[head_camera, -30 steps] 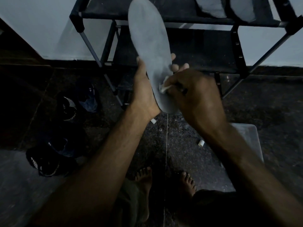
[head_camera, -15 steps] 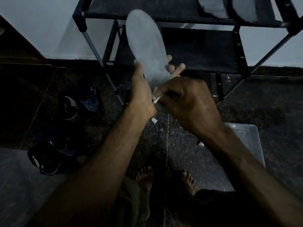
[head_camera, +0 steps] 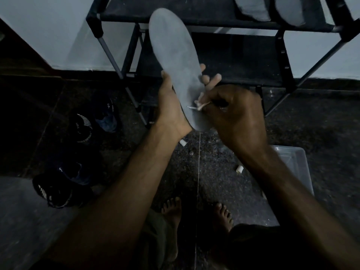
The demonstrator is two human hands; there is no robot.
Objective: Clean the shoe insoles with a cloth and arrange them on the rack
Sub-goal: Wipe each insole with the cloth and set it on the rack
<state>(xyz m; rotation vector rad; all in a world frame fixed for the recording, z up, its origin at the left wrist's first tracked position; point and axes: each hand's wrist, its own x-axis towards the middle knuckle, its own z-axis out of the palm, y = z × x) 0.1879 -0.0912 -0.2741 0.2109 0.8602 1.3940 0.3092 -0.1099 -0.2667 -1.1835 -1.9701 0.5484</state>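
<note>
1. Since the earlier frame the right hand (head_camera: 236,115), pinching the cloth (head_camera: 201,105), has slid back up from the heel.
2. The left hand (head_camera: 172,106) grips the insole (head_camera: 175,61) before the rack (head_camera: 280,61).
3. It looks light and bendy, so hold it by the heel.

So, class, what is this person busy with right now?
The left hand holds a grey insole upright in front of a black rack. The right hand pinches a small white cloth against the insole's lower part. Two more insoles already lie on the rack's top shelf. Dark shoes sit on the floor at the left.
</note>
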